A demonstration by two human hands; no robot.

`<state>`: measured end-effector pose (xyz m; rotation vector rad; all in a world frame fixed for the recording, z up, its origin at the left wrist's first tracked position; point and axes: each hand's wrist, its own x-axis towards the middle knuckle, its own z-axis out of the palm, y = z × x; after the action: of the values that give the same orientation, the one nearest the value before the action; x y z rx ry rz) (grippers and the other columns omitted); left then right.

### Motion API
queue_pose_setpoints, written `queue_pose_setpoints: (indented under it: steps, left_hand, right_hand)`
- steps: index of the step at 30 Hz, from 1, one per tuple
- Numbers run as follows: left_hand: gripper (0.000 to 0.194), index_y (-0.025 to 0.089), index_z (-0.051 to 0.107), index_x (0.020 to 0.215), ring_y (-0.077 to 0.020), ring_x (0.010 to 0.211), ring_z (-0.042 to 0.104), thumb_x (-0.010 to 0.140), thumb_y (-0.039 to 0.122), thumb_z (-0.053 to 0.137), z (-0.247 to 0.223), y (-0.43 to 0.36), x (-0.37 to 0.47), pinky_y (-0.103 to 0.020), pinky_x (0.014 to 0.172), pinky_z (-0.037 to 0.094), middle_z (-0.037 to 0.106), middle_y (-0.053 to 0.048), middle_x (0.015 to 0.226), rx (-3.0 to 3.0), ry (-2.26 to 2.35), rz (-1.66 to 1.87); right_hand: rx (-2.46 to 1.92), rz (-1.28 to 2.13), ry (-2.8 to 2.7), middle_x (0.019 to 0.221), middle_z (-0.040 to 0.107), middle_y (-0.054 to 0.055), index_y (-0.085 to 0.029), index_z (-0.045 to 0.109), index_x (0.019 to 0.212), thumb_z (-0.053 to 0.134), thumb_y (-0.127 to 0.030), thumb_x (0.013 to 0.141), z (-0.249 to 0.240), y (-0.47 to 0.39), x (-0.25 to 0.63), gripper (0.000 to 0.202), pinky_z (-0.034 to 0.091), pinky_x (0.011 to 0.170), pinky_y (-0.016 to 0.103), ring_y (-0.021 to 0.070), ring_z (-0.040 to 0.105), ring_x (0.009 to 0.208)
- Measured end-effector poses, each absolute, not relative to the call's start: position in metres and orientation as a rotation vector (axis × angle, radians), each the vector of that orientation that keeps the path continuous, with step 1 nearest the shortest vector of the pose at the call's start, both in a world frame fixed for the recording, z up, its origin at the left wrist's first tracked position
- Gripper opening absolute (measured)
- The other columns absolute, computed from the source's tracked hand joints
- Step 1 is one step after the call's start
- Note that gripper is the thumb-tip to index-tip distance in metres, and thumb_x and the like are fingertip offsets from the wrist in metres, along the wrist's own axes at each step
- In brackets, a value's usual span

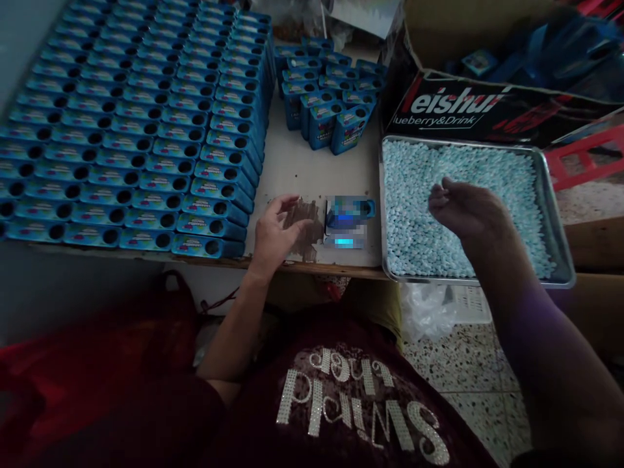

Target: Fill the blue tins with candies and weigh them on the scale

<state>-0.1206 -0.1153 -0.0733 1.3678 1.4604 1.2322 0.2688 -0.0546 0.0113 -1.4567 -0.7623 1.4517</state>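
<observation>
My left hand (279,234) is held over the bare front of the table, thumb and fingers apart with nothing between them. Just right of it sits a small device that looks like a digital scale (345,239), blurred by pixels, with a blue box (358,208) lying on it. Above a metal tray (560,266) full of small pale blue pellets (414,221), my right hand (463,207) has its fingers curled closed. What is inside those fingers is hidden.
Rows of blue boxes with round holes (146,140) fill the left side. Several loose blue boxes (348,130) stand at the back middle. A black carton (463,107) holding more blue packages stands behind the tray. The table's front edge (336,268) runs close to my body.
</observation>
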Motion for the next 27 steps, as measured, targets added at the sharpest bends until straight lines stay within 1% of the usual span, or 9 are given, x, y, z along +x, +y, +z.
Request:
queue_pose_setpoints:
  steps: [2,4,7,10,13,15,18,24,27]
  left_hand:
    - [0.049,0.025,0.076,0.127,-0.0297,0.129,0.074,0.081,0.027,0.092,-0.072,-0.114,-0.119,-0.055,0.118,0.058,0.08,-0.009,0.132,1.365,1.467,1.219]
    - [0.049,0.025,0.076,0.128,-0.0296,0.13,0.074,0.082,0.027,0.092,-0.071,-0.112,-0.115,-0.056,0.12,0.057,0.079,-0.009,0.135,1.37,1.463,1.203]
    - [0.051,0.026,0.075,0.13,-0.0284,0.13,0.074,0.082,0.024,0.092,-0.066,-0.109,-0.11,-0.053,0.119,0.058,0.079,-0.009,0.136,1.398,1.444,1.201]
    - [0.052,0.027,0.073,0.132,-0.0284,0.131,0.074,0.083,0.023,0.09,-0.059,-0.11,-0.107,-0.052,0.117,0.06,0.078,-0.008,0.134,1.444,1.441,1.198]
    - [0.058,0.027,0.071,0.136,-0.0302,0.133,0.073,0.082,0.027,0.093,-0.05,-0.112,-0.105,-0.054,0.118,0.06,0.077,-0.008,0.135,1.533,1.445,1.178]
    - [0.066,0.027,0.069,0.139,-0.0314,0.135,0.072,0.08,0.029,0.097,-0.044,-0.112,-0.103,-0.055,0.119,0.058,0.076,-0.009,0.138,1.615,1.433,1.161]
    - [0.072,0.028,0.067,0.143,-0.0324,0.138,0.07,0.079,0.033,0.1,-0.037,-0.112,-0.096,-0.054,0.121,0.056,0.074,-0.011,0.144,1.706,1.419,1.135]
    - [0.067,0.028,0.067,0.142,-0.0316,0.137,0.07,0.085,0.045,0.097,-0.036,-0.109,-0.084,-0.053,0.122,0.055,0.074,-0.01,0.143,1.726,1.401,1.117]
    - [0.066,0.028,0.067,0.142,-0.0309,0.136,0.07,0.085,0.044,0.096,-0.039,-0.107,-0.08,-0.053,0.121,0.055,0.074,-0.01,0.143,1.723,1.387,1.123]
  right_hand:
    - [-1.481,1.416,-0.554,0.081,0.061,-0.001,-0.025,0.06,0.081,0.071,-0.002,0.073,0.004,-0.063,0.28,0.026,0.046,0.048,0.018,0.0099,0.052,0.062]
    - [-1.47,1.473,-0.48,0.086,0.065,0.0,-0.025,0.065,0.084,0.071,-0.001,0.075,0.002,-0.07,0.277,0.026,0.048,0.047,0.018,0.0096,0.052,0.061]
    - [-1.432,1.63,-0.56,0.087,0.068,0.0,-0.025,0.071,0.089,0.081,-0.01,0.081,0.007,-0.075,0.259,0.019,0.047,0.045,0.017,0.0078,0.048,0.058]
    - [-1.4,1.724,-0.713,0.08,0.066,-0.001,-0.024,0.075,0.094,0.089,-0.024,0.085,0.012,-0.074,0.238,0.017,0.042,0.042,0.018,0.007,0.044,0.055]
    - [-1.38,1.713,-0.894,0.068,0.06,-0.002,-0.024,0.074,0.091,0.093,-0.042,0.087,0.015,-0.072,0.223,0.026,0.035,0.041,0.021,0.007,0.042,0.051]
    - [-1.368,1.664,-1.033,0.062,0.056,-0.003,-0.023,0.071,0.084,0.095,-0.05,0.086,0.017,-0.071,0.214,0.036,0.03,0.041,0.022,0.007,0.04,0.05]
    - [-1.336,1.578,-1.218,0.06,0.055,-0.002,-0.023,0.069,0.079,0.097,-0.053,0.083,0.026,-0.071,0.201,0.042,0.028,0.044,0.025,0.0083,0.042,0.052]
    - [-1.283,1.459,-1.459,0.06,0.054,-0.003,-0.024,0.07,0.08,0.093,-0.057,0.087,0.043,-0.069,0.17,0.041,0.031,0.05,0.027,0.0104,0.041,0.055]
    - [-1.287,1.383,-1.54,0.06,0.052,-0.004,-0.024,0.07,0.082,0.091,-0.056,0.088,0.041,-0.067,0.157,0.039,0.032,0.054,0.029,0.0117,0.043,0.057]
